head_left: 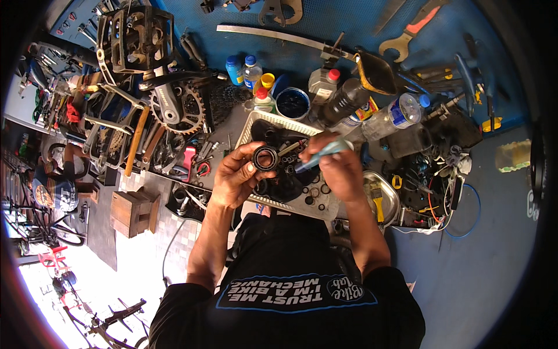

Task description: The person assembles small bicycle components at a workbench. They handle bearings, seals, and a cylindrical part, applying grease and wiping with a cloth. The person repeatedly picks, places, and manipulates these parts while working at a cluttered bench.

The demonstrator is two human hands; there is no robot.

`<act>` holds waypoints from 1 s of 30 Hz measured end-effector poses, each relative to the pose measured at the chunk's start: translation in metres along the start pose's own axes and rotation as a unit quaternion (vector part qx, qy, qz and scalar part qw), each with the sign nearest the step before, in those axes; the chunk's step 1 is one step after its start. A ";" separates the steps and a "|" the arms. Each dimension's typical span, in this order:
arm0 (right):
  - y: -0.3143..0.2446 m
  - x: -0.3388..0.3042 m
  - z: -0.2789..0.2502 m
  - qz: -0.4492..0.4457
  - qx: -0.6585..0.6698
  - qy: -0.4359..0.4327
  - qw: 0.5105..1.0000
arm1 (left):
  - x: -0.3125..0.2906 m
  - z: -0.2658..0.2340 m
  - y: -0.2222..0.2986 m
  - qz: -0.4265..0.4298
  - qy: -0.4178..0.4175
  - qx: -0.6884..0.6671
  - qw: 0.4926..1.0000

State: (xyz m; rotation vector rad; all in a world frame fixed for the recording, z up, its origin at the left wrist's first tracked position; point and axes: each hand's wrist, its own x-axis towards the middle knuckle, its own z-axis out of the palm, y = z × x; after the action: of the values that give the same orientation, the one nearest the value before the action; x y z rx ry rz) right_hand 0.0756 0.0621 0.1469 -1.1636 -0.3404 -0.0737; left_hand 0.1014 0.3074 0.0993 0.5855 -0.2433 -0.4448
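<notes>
One dark ring [256,158] above a pale tray [246,127]

Black with a shiny inner band, the ring sits pinched in the left hand's [234,176] fingers; the right hand's [342,173] fingers grip a blurred teal tool [326,151]. Pale lettering marks the black shirt [273,253]. Cluttered surface [233,117], blue wall [209,49] beyond.

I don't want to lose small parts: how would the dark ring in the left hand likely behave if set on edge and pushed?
The dark ring would probably roll, since its outline is round. It is likely stiff, as it shows no visible bend in the left hand. The bright glints on it suggest it may be slippery.
</notes>
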 end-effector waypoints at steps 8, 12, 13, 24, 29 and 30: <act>-0.072 0.025 0.040 -0.135 0.269 -0.080 0.950 | -0.003 0.027 -0.006 0.032 -0.006 0.038 0.999; -0.070 0.026 0.048 -0.124 0.285 -0.103 0.945 | -0.006 0.037 -0.006 0.056 -0.013 0.068 0.996; -0.068 0.027 0.050 -0.123 0.288 -0.090 0.945 | -0.007 0.039 -0.006 0.059 -0.007 0.075 0.995; -0.061 0.027 0.053 -0.101 0.285 -0.056 0.952 | -0.010 0.043 -0.003 0.088 -0.009 0.134 0.987; -0.060 0.028 0.052 -0.097 0.280 -0.062 0.953 | -0.011 0.047 -0.001 0.078 0.004 0.148 0.986; -0.060 0.029 0.052 -0.095 0.279 -0.062 0.954 | -0.011 0.046 -0.001 0.077 -0.002 0.147 0.986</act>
State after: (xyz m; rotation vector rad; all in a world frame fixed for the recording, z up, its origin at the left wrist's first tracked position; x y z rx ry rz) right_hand 0.0771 0.0884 0.2269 -0.5739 -0.5447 -0.0670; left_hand 0.0758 0.2895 0.1352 0.8483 -0.3601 -0.2611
